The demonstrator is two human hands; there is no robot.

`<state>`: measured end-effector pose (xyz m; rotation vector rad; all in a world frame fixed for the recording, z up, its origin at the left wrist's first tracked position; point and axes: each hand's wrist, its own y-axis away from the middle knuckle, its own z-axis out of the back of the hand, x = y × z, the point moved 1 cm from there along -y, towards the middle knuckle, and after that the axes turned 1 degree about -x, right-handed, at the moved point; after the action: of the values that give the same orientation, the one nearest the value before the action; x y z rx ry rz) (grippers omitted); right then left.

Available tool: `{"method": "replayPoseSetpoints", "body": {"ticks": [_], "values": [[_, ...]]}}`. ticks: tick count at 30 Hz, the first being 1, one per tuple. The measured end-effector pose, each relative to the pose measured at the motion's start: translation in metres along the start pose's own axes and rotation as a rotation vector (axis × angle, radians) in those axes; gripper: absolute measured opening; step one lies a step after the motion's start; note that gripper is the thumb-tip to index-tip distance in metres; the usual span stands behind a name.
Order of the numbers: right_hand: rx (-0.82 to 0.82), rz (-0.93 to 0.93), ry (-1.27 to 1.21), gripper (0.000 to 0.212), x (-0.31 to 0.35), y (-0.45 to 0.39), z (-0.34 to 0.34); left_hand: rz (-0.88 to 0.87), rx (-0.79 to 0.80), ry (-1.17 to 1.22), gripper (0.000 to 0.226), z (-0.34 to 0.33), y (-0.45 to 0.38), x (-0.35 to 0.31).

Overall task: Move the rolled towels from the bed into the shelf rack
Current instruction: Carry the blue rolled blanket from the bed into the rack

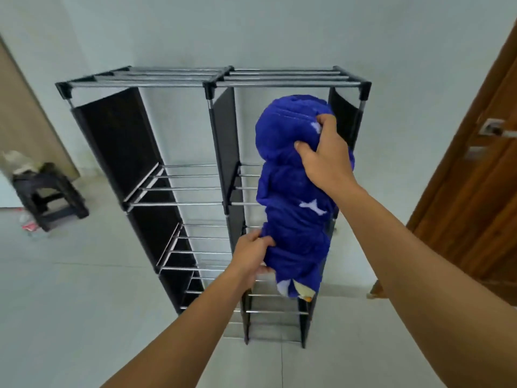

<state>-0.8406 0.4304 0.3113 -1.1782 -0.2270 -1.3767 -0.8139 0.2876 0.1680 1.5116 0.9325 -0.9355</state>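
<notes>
A long rolled blue towel (291, 191) with small white marks hangs nearly upright in front of the right column of a black shelf rack (212, 88) with silver bars. My right hand (324, 161) grips the towel's upper part from the right side. My left hand (251, 253) grips its lower end from the left. The towel covers much of the right column's upper compartments. The rack's shelves that show hold nothing.
The rack stands against a pale wall on a light tiled floor. A dark stool (50, 191) with small items around it sits at the left. A brown wooden door (475, 191) with a metal handle is at the right.
</notes>
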Motion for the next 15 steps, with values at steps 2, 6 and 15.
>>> {"method": "replayPoseSetpoints", "body": {"ticks": [2, 6, 15], "values": [[-0.001, -0.011, -0.024, 0.048, -0.006, -0.028, -0.014, -0.081, -0.014, -0.002, 0.019, -0.004, -0.020, -0.019], [0.009, -0.101, -0.060, 0.053, -0.021, -0.081, -0.031, -0.151, -0.027, -0.039, 0.020, -0.018, -0.054, -0.055], [-0.065, -0.317, -0.073, 0.061, -0.081, -0.156, -0.053, -0.296, 0.017, -0.079, 0.016, -0.030, -0.110, -0.103]]}}
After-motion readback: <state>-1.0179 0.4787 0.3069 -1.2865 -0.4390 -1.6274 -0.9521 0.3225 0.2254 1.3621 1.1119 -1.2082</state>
